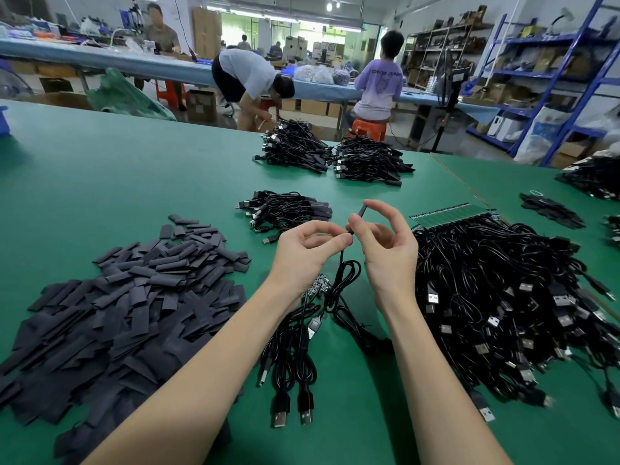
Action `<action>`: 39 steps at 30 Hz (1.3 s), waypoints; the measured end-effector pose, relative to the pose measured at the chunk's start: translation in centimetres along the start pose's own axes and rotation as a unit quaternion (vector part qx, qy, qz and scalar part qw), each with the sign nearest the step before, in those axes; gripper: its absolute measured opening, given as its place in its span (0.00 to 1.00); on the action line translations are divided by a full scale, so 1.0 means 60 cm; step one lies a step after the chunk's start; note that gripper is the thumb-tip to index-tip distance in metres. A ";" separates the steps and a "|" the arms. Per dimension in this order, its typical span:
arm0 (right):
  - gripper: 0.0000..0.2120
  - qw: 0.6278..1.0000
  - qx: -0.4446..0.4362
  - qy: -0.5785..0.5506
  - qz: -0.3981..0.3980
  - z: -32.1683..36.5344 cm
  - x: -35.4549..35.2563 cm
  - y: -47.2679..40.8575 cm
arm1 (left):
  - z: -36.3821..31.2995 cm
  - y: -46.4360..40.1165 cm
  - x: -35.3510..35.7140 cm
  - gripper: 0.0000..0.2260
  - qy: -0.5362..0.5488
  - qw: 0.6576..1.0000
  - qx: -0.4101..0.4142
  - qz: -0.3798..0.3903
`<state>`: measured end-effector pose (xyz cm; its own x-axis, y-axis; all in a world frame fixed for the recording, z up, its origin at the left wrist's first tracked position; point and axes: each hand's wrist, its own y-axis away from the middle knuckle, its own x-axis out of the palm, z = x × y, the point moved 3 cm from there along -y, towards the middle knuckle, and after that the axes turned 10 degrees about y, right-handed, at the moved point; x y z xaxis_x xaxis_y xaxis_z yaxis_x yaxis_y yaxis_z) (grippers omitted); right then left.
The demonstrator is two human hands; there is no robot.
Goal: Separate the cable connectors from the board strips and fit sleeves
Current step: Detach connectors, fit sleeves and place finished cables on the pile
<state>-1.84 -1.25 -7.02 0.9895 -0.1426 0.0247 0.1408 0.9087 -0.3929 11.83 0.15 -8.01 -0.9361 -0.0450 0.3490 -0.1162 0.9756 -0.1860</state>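
On the near left of the green table (100, 169) lies a broad heap of flat black sleeves (117, 307). Just right of it, at centre, the left hand (308, 250) pinches the top of a black cable (340, 283) between thumb and forefinger, and the cable hangs down in a loop to a few loose cables (295, 357) lying near the wrists. Meeting it fingertip to fingertip, the right hand (385, 243) pinches a sleeve (361, 213) standing upright over the cable's end. The step in hand looks like the fitting: the sleeve is going on over the connector end. Next, I judge, the sleeve must slide fully down while the left hand keeps the cable steady. Farther right sprawls a big tangle of unsorted cables (503, 297), with a green board strip (449, 216) at its far edge. Finished bundles (285, 209) lie beyond the hands.
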 end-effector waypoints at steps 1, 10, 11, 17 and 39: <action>0.12 1.000 -0.002 0.007 -0.002 -0.002 0.002 0.002 | 0.001 0.000 -0.001 0.04 -0.001 1.000 -0.004 -0.003; 0.12 1.000 0.015 -0.021 -0.018 -0.009 0.011 0.002 | 0.000 -0.001 -0.003 0.05 0.013 1.000 -0.018 -0.018; 0.12 0.999 0.018 -0.024 -0.025 -0.011 0.012 0.003 | 0.000 -0.001 -0.002 0.05 0.019 0.999 -0.018 -0.019; 0.12 0.999 0.017 -0.014 -0.049 -0.015 0.017 0.008 | -0.001 0.000 -0.002 0.05 0.024 0.999 -0.012 -0.024; 0.19 0.992 0.045 0.004 -0.118 0.037 -0.029 -0.018 | -0.042 -0.023 -0.015 0.14 -0.184 0.977 -0.021 0.107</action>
<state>-3.65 -1.09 -4.59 0.9284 -0.3580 0.0995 0.3712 0.8808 -0.2940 13.64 -0.60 -5.75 -0.9944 0.0934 -0.0495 0.1009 0.9788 -0.1783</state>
